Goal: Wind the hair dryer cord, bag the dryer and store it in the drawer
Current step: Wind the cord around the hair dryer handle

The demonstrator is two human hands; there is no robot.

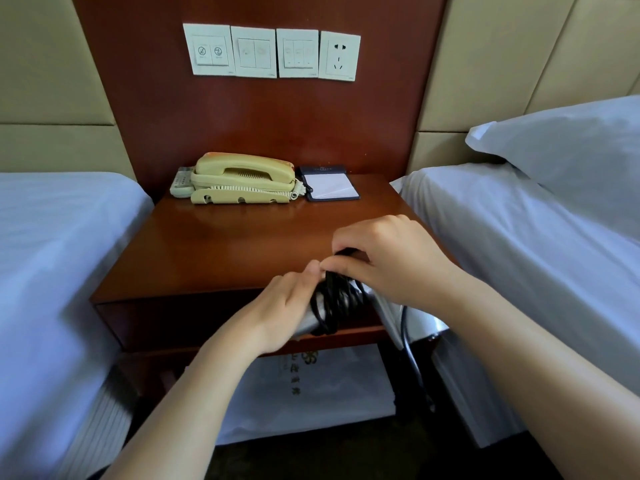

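Note:
A silver hair dryer (391, 311) is held in front of the nightstand's front edge, with black cord (334, 299) wound in several loops around its handle. My left hand (280, 306) grips the handle from the left and below. My right hand (384, 261) pinches the cord on top of the loops. A loose end of the cord (414, 362) hangs down on the right. The nightstand's open compartment (180, 323) sits just behind my hands. A white bag with gold print (304, 386) lies on the floor shelf below.
On the wooden nightstand (221, 244) stand a cream telephone (242, 178), a remote (181, 181) and a dark notepad (330, 183) at the back. Beds with white sheets flank it left (52, 244) and right (536, 237). Wall switches and a socket (339, 57) are above.

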